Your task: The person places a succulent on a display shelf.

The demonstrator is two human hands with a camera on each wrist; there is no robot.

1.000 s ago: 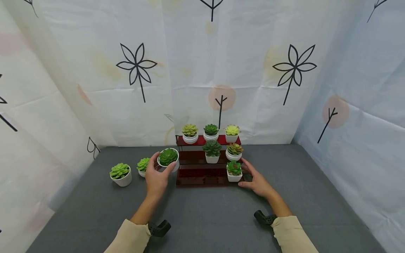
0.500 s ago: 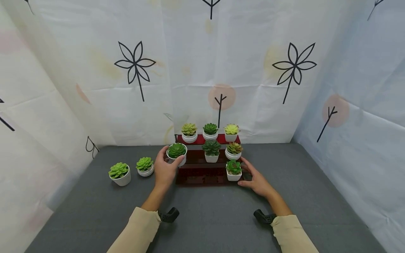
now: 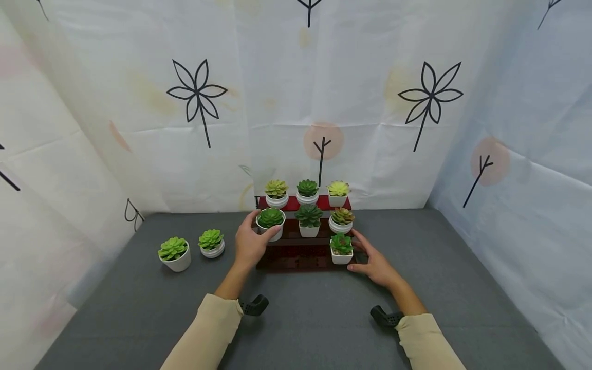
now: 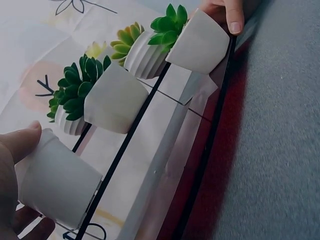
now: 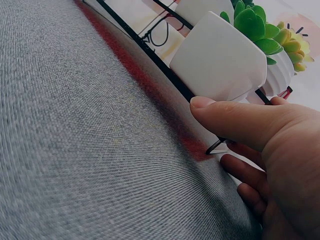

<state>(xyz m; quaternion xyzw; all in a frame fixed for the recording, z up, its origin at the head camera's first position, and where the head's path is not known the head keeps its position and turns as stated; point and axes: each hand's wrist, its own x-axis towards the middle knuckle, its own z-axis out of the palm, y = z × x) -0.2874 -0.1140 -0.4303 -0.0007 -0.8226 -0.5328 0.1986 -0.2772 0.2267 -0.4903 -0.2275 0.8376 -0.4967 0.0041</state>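
Note:
My left hand (image 3: 250, 245) grips a white round pot with a green succulent (image 3: 270, 218) at the left end of the middle tier of a dark red three-tier rack (image 3: 291, 263). In the left wrist view, that pot (image 4: 57, 180) has its base against the tier's black edge, and whether it bears weight there cannot be told. My right hand (image 3: 379, 268) holds the rack's lower right end, thumb at the front corner in the right wrist view, beside a square pot (image 5: 220, 57). Two potted plants stand on the middle tier, a dark green one (image 3: 309, 216) and a yellowish one (image 3: 341, 216).
Three small potted plants line the top tier, among them a light yellow-green one (image 3: 338, 189). Left of the rack, two more pots, one larger (image 3: 179, 260) and one ribbed (image 3: 214, 251), stand on the grey table (image 3: 305, 324). A patterned white cloth (image 3: 370, 169) hangs behind.
The left hand has carried its pot rightward, from beside the rack to the left end of the middle tier. My right hand has stayed at the rack's right end.

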